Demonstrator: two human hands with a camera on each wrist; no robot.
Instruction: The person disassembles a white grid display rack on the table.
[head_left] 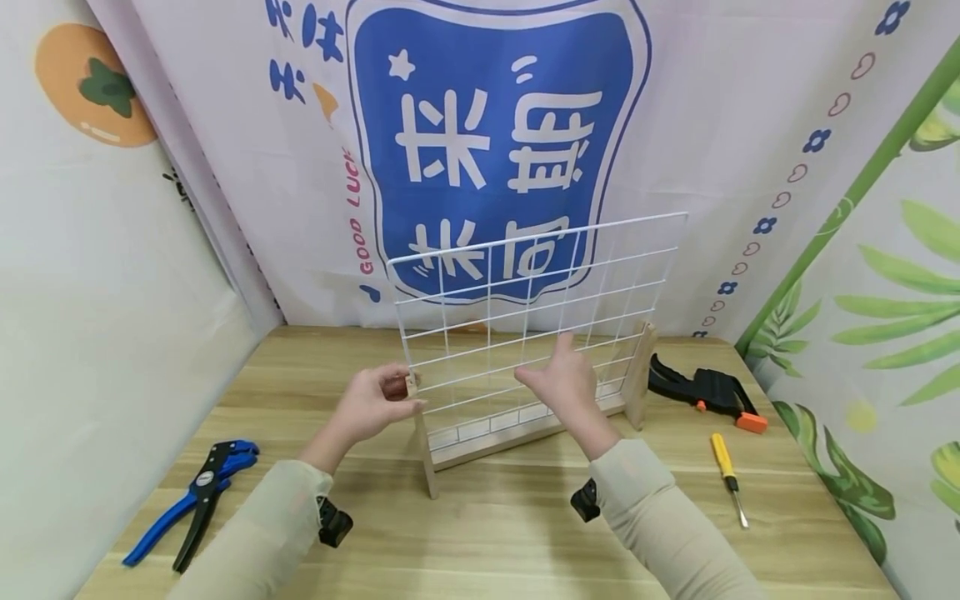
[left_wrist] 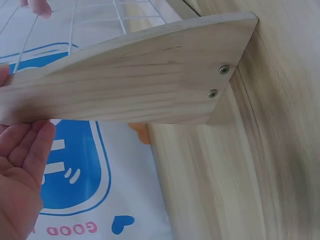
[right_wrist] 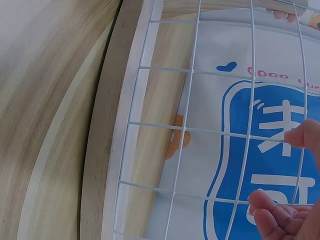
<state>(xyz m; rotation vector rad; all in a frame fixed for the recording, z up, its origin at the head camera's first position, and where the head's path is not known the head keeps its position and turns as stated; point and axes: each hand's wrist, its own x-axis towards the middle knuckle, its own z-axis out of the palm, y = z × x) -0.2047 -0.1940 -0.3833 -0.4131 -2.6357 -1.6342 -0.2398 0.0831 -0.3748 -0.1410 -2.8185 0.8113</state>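
Note:
A white wire grid panel point(head_left: 525, 292) stands upright in a wooden stand, its lower edge along a wooden crossbar point(head_left: 495, 446). My left hand point(head_left: 375, 404) holds the left wooden side piece point(left_wrist: 135, 80) near its top, thumb on one edge and fingers on the other. Two screws point(left_wrist: 224, 69) show near that piece's foot. My right hand point(head_left: 566, 383) is in front of the grid's middle, thumb point(right_wrist: 302, 136) and fingers spread apart with a gap between them, close to the wires. The right wooden side piece point(head_left: 640, 375) stands beyond it.
Blue and black wire-stripping pliers point(head_left: 204, 492) lie at the left of the wooden table point(head_left: 480, 550). At the right are a black and orange bar clamp point(head_left: 708, 392) and a yellow-handled screwdriver point(head_left: 726, 471). A printed cloth point(head_left: 495, 108) hangs behind the table.

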